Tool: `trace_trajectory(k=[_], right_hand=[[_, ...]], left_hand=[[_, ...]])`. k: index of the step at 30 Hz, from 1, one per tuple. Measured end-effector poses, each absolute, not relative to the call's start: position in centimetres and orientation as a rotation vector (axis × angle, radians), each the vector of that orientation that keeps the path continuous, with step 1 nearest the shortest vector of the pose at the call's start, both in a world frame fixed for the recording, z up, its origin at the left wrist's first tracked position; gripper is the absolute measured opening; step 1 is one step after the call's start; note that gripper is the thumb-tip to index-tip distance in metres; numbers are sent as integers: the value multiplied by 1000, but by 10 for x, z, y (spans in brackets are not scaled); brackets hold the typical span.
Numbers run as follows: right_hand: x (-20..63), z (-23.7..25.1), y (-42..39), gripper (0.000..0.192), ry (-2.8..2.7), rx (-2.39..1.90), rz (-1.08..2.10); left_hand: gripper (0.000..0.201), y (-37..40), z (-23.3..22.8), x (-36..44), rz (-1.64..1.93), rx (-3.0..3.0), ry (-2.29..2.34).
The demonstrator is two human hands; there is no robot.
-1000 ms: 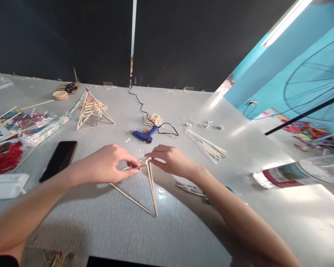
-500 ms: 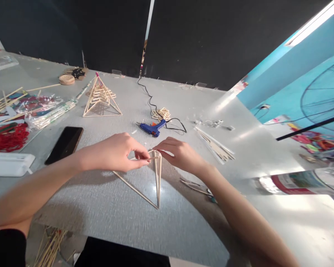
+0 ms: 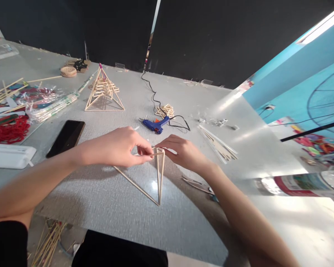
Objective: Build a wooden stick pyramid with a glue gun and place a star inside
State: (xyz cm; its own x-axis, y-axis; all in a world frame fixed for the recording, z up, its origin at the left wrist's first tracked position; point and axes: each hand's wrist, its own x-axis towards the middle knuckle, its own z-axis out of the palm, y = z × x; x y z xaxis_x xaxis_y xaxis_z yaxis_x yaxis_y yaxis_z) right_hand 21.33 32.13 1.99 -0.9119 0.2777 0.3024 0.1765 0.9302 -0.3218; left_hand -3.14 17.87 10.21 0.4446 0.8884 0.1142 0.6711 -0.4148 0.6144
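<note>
A frame of thin wooden sticks [image 3: 161, 174] stands on the table, its two near-upright sticks meeting at a low front point. My left hand [image 3: 121, 146] is closed in a pinch on a stick at the frame's top, and its palm hides part of the left side. At the top corner, the fingertips of my right hand [image 3: 185, 150] are closed on the frame from the other side. Just beyond both hands lies a blue glue gun [image 3: 156, 125], its black cord trailing back. A finished-looking stick pyramid [image 3: 105, 110] with a pink tip stands farther back on the left.
The grey table [image 3: 122, 207] carries a phone [image 3: 66, 138], a white device [image 3: 9, 155], red yarn [image 3: 12, 129] and bagged sticks on the left. Pliers [image 3: 196, 184] lie beneath my right forearm. Loose sticks [image 3: 218, 144] and a bottle [image 3: 297, 184] are at right.
The view has shifted slightly, so the things on the table sit a little higher and farther right. Both hands keep their hold on the frame's top corner.
</note>
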Motion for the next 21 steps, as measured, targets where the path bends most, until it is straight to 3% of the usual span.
trace_trajectory(k=[21], right_hand=[[214,18,323,24,-2721,-284,360]], left_hand=[[16,178,103,-32,599,2208,1316]])
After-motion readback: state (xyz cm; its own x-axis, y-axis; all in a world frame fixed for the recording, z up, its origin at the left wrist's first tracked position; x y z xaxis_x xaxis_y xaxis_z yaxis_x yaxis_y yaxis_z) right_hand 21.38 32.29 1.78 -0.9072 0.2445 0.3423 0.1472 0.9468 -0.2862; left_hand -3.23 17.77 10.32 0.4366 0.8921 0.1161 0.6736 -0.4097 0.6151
